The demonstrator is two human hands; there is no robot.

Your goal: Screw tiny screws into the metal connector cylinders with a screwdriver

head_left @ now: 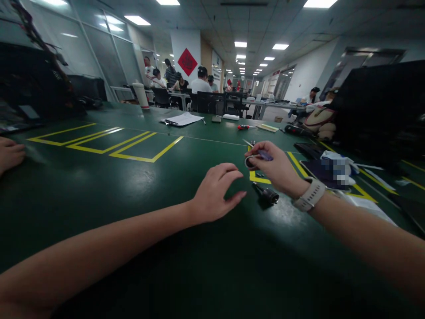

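My right hand (270,166), with a pale watch on its wrist, is closed around a small screwdriver with a purple handle (265,155). Its thin shaft points up and left. A pale ring-shaped piece (249,162) also shows at those fingertips; its kind is unclear. My left hand (219,192) hovers to the left with nothing in it, thumb and fingers apart. Below my right hand lies a dark cylindrical part (269,196) with a metallic rim and a narrow tapered end. Several tiny dark pieces (260,175), perhaps screws, rest beside the yellow tape.
The green table (139,177) carries yellow tape outlines (152,159). Farther back are papers (184,118), a red screwdriver (243,127) and a white cup (141,95). A dark tablet (323,175) lies at right. Another person's hand (11,153) rests at the left edge.
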